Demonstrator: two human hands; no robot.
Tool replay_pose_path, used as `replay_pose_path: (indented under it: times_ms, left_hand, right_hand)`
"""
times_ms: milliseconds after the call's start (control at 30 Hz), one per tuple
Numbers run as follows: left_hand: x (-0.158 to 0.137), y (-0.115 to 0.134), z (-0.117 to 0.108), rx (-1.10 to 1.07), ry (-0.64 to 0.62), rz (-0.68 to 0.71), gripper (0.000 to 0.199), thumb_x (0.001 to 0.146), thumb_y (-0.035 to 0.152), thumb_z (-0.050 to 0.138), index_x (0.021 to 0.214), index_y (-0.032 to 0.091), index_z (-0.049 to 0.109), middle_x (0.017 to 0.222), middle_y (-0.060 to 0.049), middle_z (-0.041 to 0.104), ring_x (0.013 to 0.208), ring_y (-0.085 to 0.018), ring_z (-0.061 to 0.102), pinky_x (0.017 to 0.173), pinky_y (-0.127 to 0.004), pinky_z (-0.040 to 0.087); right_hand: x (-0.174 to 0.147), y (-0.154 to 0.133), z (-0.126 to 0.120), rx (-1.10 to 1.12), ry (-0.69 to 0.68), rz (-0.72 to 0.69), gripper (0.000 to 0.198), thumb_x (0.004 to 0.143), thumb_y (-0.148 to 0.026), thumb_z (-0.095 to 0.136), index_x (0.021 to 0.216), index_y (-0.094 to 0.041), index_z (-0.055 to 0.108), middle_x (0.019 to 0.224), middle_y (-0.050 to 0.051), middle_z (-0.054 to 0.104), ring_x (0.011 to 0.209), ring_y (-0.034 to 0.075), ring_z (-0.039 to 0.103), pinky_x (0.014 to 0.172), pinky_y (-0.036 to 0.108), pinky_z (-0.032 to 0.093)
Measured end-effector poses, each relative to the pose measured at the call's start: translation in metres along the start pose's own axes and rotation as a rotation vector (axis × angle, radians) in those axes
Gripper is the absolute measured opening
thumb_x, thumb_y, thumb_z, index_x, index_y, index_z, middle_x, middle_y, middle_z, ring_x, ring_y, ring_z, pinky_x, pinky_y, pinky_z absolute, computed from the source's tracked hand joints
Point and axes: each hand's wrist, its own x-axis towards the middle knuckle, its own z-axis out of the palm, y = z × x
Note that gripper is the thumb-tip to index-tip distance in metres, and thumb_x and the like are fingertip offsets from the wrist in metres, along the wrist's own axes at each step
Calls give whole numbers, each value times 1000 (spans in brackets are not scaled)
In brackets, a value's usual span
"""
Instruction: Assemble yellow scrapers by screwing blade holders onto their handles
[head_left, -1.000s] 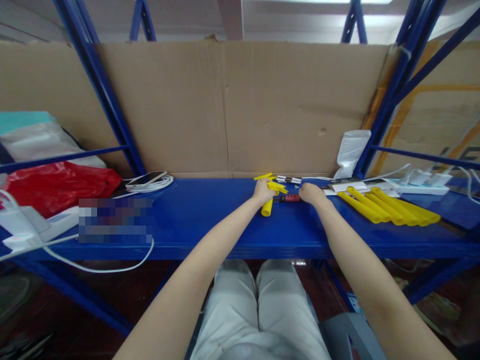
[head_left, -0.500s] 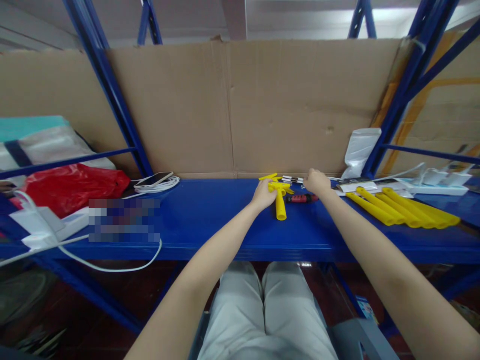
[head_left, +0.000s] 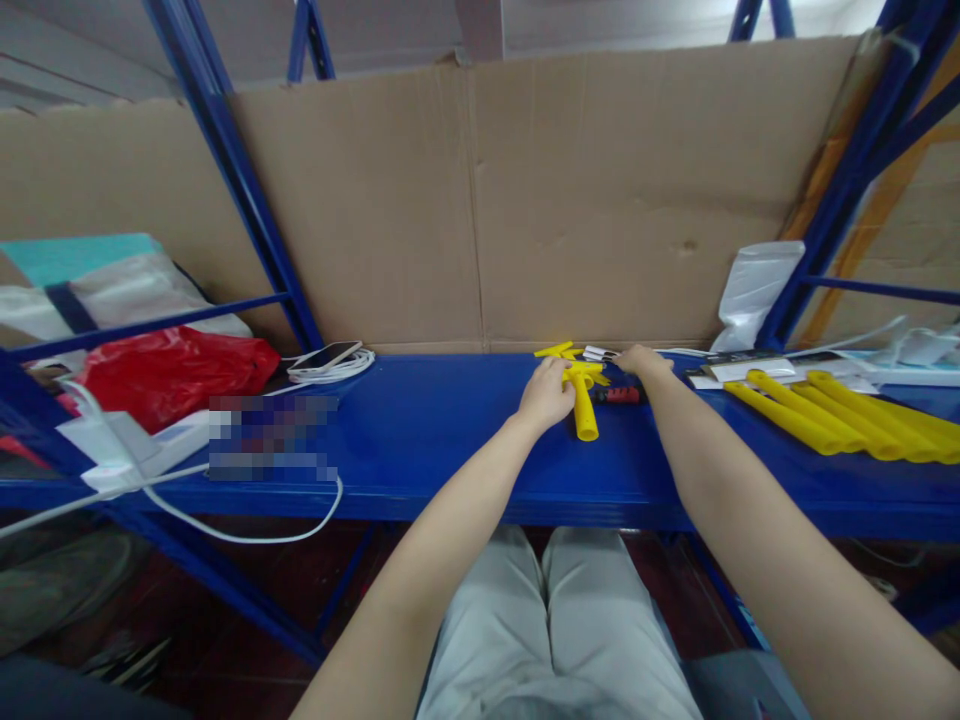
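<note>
My left hand [head_left: 546, 392] is closed on a yellow plastic T-shaped handle [head_left: 585, 408], whose round grip points toward me on the blue shelf. More yellow pieces [head_left: 556, 350] lie just behind it. To the right, my right hand [head_left: 645, 362] reaches down beside small white-and-dark items [head_left: 600, 354]. Its fingers are bent together, and whatever they pinch is too small to make out. Partly under that wrist lies a red-and-black tool [head_left: 621, 396], its far end hidden.
Several yellow tubes [head_left: 832, 420] lie at the right beside flat white packets [head_left: 750, 370]. A white plastic bag [head_left: 757, 290] leans on the blue post. At left are a phone [head_left: 334, 354] on coiled white cable, a red bag [head_left: 180, 375] and a power strip [head_left: 176, 440]. Cardboard [head_left: 375, 200] backs the shelf.
The camera view has turned slightly left, so the scene shifts rightward. My right hand has lowered over the small items; my left hand keeps its hold on the yellow handle.
</note>
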Motion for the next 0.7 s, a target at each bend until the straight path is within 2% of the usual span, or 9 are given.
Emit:
replay_pose_path:
  times_ms: [100, 233, 400, 567, 700]
  left_hand:
    - [-1, 0, 0, -38, -14, -8, 33, 73, 4, 52, 104, 16, 59, 114, -10, 58, 112, -21, 50, 101, -34, 38]
    - [-1, 2, -1, -79, -22, -20, 35, 73, 3, 51, 104, 17, 59, 115, -9, 58, 115, -22, 49, 103, -36, 36]
    - [-1, 5, -2, -43, -17, -19, 35, 74, 3, 50, 107, 15, 60, 114, -11, 58, 116, -22, 49, 103, -34, 36]
    - [-1, 5, -3, -32, -18, 1, 37, 74, 4, 50, 108, 14, 59, 115, -11, 57, 117, -22, 48, 104, -36, 36]
    - [-1, 6, -3, -35, -23, -3, 37, 75, 3, 49, 109, 16, 58, 115, -9, 57, 117, -22, 48, 104, -37, 35]
  right_hand:
    - [-7, -8, -4, -51, -16, 130, 53, 82, -43, 50, 123, -10, 56, 122, 23, 56, 116, 34, 51, 95, 54, 33]
    - [-11, -12, -10, -73, 30, 121, 50, 81, -42, 52, 119, -10, 58, 116, 23, 59, 113, 32, 53, 94, 51, 34]
    - [-12, -10, -9, -45, 42, 157, 41, 80, -33, 54, 114, -10, 60, 112, 22, 61, 109, 29, 56, 92, 47, 37]
    - [-12, -10, -9, -20, 78, 150, 46, 79, -40, 58, 113, -10, 61, 112, 23, 61, 110, 31, 56, 92, 48, 36]
    - [-13, -12, -10, 6, 102, 172, 38, 78, -31, 59, 109, -10, 62, 109, 23, 62, 108, 29, 57, 91, 46, 37]
